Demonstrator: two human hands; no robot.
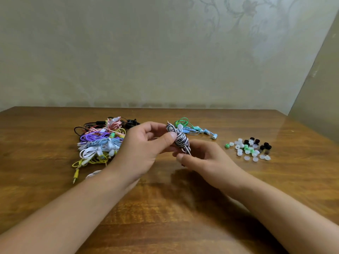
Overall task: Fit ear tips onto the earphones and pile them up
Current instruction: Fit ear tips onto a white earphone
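Note:
A coiled black-and-white striped earphone (179, 138) is held above the table's middle. My left hand (145, 149) pinches its upper part, thumb across the coil. My right hand (200, 156) holds the lower end from below, where the cord tail sticks out. A clear ear tip shows at the bundle's top. A heap of coiled earphones (100, 143) in pink, purple, blue, white, yellow and black lies to the left. Green and blue earphones (194, 129) lie behind the hands. Loose ear tips (250, 149), clear, green and black, are scattered to the right.
The wooden table (165, 208) runs to a papered wall at the back. A yellow jack plug (75, 176) trails from the heap toward me. A glossy panel (319, 99) leans at the right rear corner.

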